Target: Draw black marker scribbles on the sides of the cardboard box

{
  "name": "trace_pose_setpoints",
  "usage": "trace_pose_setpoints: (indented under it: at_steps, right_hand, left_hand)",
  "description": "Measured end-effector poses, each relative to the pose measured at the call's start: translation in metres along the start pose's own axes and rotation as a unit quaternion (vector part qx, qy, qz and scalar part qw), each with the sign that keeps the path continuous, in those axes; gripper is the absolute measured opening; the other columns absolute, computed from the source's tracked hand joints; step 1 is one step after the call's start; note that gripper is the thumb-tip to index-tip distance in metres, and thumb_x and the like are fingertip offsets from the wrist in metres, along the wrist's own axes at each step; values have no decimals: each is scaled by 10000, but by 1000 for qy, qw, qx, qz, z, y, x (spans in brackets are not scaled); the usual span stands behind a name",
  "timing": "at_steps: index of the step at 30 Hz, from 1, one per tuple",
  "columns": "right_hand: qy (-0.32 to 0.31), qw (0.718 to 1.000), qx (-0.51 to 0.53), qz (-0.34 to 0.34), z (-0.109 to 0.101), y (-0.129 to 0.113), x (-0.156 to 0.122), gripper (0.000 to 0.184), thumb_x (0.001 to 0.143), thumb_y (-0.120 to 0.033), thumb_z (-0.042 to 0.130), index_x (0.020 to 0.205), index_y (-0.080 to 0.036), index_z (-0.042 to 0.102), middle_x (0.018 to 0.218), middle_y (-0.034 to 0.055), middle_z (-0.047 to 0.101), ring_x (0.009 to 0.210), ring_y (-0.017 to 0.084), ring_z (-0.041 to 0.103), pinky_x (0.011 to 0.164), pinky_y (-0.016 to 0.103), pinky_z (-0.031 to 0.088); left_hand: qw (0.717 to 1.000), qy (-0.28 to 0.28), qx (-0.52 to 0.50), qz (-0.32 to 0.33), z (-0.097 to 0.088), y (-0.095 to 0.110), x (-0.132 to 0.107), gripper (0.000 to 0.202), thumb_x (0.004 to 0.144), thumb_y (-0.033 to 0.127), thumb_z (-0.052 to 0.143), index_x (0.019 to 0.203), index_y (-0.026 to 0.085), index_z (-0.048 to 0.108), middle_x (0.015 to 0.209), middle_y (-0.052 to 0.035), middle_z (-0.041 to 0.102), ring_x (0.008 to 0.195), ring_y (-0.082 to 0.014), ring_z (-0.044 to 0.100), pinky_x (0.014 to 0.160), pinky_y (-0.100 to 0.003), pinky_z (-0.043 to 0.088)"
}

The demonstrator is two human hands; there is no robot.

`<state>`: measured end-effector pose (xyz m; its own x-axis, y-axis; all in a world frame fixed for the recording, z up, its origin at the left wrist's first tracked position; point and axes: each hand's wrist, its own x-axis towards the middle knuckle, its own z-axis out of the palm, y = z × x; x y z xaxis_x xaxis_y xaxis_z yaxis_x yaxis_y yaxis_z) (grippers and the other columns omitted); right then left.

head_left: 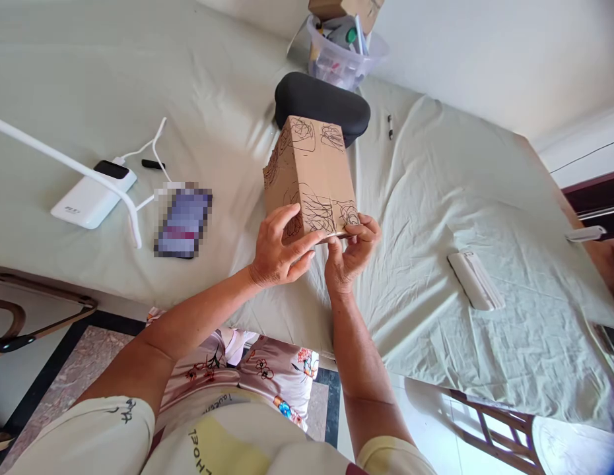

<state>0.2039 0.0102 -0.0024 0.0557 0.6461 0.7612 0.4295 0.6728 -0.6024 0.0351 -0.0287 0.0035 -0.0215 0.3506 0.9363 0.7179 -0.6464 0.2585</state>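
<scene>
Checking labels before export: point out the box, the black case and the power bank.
box [321, 175]: head view, middle of its scribbled upper face
black case [321, 100]: head view, middle of its visible top
power bank [84, 201]: head view, white body, below the cable crossing it

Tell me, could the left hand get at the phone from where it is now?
Probably yes: only tablecloth seems to lie between the left hand and the phone, though its fingers would have to leave the cardboard box first.
</scene>
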Motion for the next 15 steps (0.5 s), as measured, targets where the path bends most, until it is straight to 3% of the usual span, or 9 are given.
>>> trace_pose_setpoints:
  at_steps: [3, 5, 9, 15]
  right_hand:
    - [5, 1000, 29, 6, 3, -1, 1, 245, 1042, -499, 573, 1159, -291, 626, 1268, 86, 555, 1254, 247, 608, 892, 412, 601]
    - [8, 998, 50, 22, 4, 0, 1, 233, 1052, -443, 566, 1228, -312, 643, 1225, 71, 603, 1170, 214, 645, 840, 360, 598]
    - [10, 994, 59, 91, 6, 7, -2, 383, 1017, -525, 603, 1340, -319, 607, 1173, 62, 663, 953, 171, 675, 753, 316, 591]
    - [-92, 978, 68, 175, 6, 11, -1, 356, 972, -558, 655, 1128, -239, 675, 949, 25, 692, 817, 153, 662, 687, 283, 583]
  left_hand:
    - [999, 5, -10, -35, -1, -7, -1, 362, 998, 329, 594, 1359, 321, 561, 1561, -97, 407, 1384, -296, 528, 1107, -470, 539]
    - [998, -1, -22, -52, -2, -11, -1, 334, 1015, 322, 582, 1346, 290, 552, 1544, -117, 421, 1389, -294, 526, 1071, -445, 564]
    - [998, -3, -28, -61, -3, -15, 0, 299, 1039, 342, 565, 1330, 277, 554, 1529, -126, 433, 1384, -289, 541, 1039, -419, 582]
    - [996, -3, -33, -85, -6, -23, 3, 299, 1073, 314, 517, 1367, 267, 547, 1533, -134, 483, 1363, -272, 604, 1054, -392, 577]
